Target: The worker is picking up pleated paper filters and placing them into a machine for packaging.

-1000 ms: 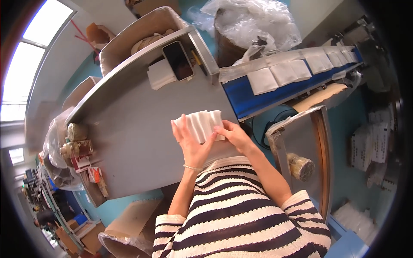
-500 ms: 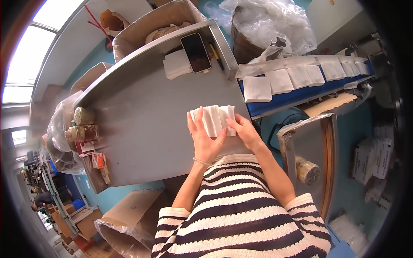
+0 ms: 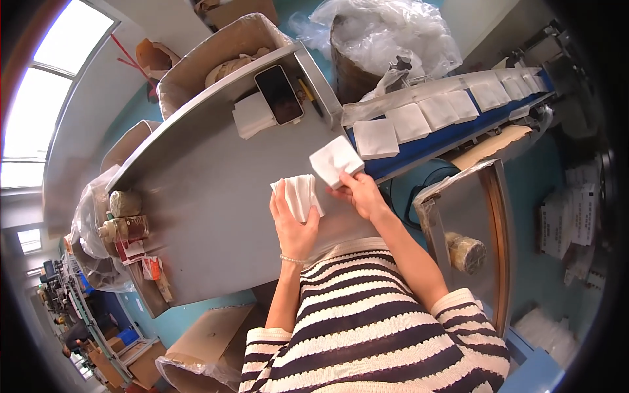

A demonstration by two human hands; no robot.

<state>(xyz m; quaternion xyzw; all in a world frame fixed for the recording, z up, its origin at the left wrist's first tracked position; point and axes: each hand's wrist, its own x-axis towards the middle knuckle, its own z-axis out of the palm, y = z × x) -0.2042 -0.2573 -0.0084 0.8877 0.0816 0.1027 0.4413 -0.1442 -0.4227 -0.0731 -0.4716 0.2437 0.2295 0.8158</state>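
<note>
My left hand is closed around a bundle of folded white napkins, which stands on edge on the grey metal table. To the right, my right hand grips a flat square stack of white napkins by its near corner, thumb on top. That stack is tilted and raised over the table's right edge, close to the blue conveyor belt. On the belt lies a row of similar white squares. The undersides of both bundles are hidden.
At the table's back lie a phone, a white folded pile and a yellow pen. Tape rolls sit at the left end. A cardboard box stands behind, a plastic-filled bin beyond the belt, and a framed tray at right.
Both hands were together on one bundle. My right hand has parted a stack from it and lifted it up and right, turning it flat. My left hand keeps the rest.
</note>
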